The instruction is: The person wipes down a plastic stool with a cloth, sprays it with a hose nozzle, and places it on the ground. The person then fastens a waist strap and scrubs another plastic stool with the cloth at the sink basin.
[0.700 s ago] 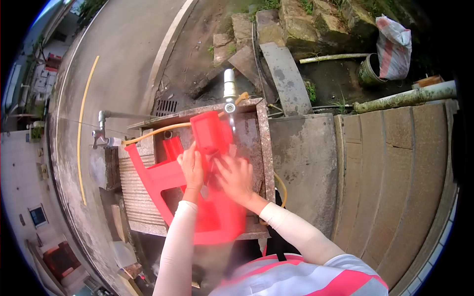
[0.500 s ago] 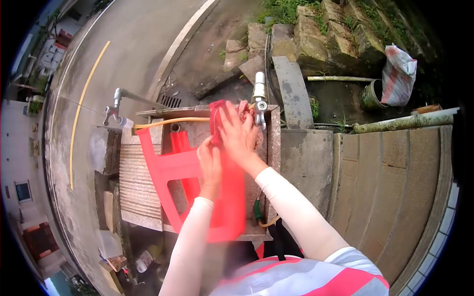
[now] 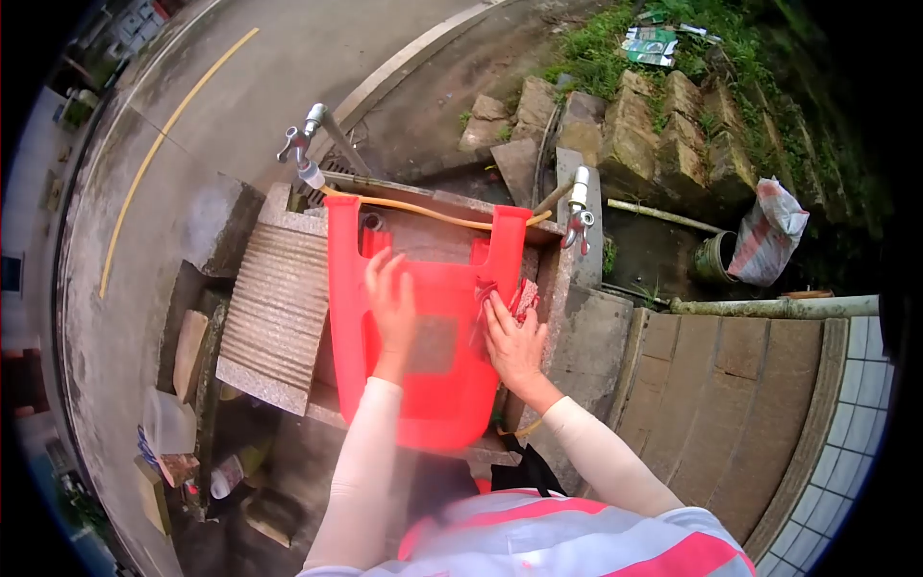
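Observation:
A red plastic stool (image 3: 437, 399) lies across the stone sink (image 3: 560, 288), its legs toward the taps. My left hand (image 3: 392, 313) is over the stool's left part, fingers apart and slightly smeared; whether it touches the plastic I cannot tell. On the stool's right side, my right hand (image 3: 516, 344) presses a red cloth (image 3: 484, 296) against the edge, with a patterned bit of cloth (image 3: 525, 300) showing beside the fingers. A grey rectangular patch (image 3: 433, 344) shows on the stool between my hands.
Two taps stand at the back, one on the left (image 3: 310, 144) and one on the right (image 3: 579, 207). An orange hose (image 3: 423, 210) runs along the sink's rear. The ridged washboard slab (image 3: 274, 313) is at left. A bucket (image 3: 711, 258) and woven sack (image 3: 769, 236) stand at right.
The stool has turned from slanted to facing me more squarely. My hands have moved apart: the right went to the stool's right edge with the cloth, the left stayed over the left part.

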Demonstrator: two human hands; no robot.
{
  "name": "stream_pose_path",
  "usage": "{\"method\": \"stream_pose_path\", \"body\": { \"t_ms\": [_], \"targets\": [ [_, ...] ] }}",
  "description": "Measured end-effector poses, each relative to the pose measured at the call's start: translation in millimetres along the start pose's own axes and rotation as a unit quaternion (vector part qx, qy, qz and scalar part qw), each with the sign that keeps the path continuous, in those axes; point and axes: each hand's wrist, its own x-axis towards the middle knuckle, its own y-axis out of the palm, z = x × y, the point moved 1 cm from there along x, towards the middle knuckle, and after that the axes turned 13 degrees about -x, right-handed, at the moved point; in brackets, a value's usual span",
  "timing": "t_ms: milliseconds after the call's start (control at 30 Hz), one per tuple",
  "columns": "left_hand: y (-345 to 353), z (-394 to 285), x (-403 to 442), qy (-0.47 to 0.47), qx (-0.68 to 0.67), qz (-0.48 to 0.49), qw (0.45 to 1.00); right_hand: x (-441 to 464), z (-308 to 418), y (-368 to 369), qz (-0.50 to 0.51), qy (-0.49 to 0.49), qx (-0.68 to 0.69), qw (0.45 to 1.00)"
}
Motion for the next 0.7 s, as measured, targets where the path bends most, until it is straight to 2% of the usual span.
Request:
{"method": "stream_pose_path", "body": {
  "t_ms": [33, 100, 133, 167, 200, 300, 400, 467, 533, 600, 633, 700],
  "targets": [
    [-32.8, 10.1, 0.1, -0.019, 0.021, -0.06, 0.998, -6.2, 2.0, 3.5, -0.009, -0.003, 0.003, 1.0],
    [-98.9, 61.6, -11.6, -0.115, 0.088, -0.14, 0.98, -3.1, 5.6, -0.4, -0.015, -0.006, -0.006, 1.0],
    [-121.1, 72.1, -14.8, -0.227, 0.152, -0.122, 0.954, 2.0, 8.9, -2.5, -0.02, -0.007, -0.011, 1.0],
    [-133.1, 85.6, -18.9, -0.304, -0.005, -0.115, 0.946, 9.3, 14.2, -6.7, -0.008, 0.0, -0.013, 1.0],
    [-136.3, 90.2, -19.2, -0.371, -0.164, -0.106, 0.908, 19.8, 20.8, -11.8, 0.003, 0.006, -0.016, 1.0],
    [-146.5, 101.3, -21.0, -0.414, -0.246, -0.055, 0.875, 42.4, 42.3, -11.8, 0.012, 0.014, -0.054, 0.998],
    [-151.0, 107.8, -24.2, -0.429, -0.211, -0.032, 0.878, 58.8, 66.3, -19.1, 0.011, 0.008, -0.08, 0.997],
    [-141.0, 99.6, -27.2, -0.396, -0.194, -0.031, 0.897, 74.7, 85.9, -30.9, -0.003, -0.001, -0.069, 0.998],
    [-131.2, 82.4, -27.1, -0.369, -0.176, -0.027, 0.912, 89.7, 115.8, -35.5, 0.019, -0.004, 0.01, 1.0],
    [-120.2, 68.9, -29.2, -0.349, -0.158, -0.015, 0.923, 98.3, 157.2, -45.2, -0.053, -0.043, 0.033, 0.997],
    [-119.5, 77.8, -35.0, -0.311, -0.156, -0.007, 0.937, 100.4, 176.5, -53.8, -0.079, -0.073, 0.057, 0.993],
    [-129.1, 85.5, -41.8, -0.337, -0.126, -0.003, 0.933, 100.9, 196.8, -62.8, -0.124, -0.121, 0.091, 0.981]
  ]
}}
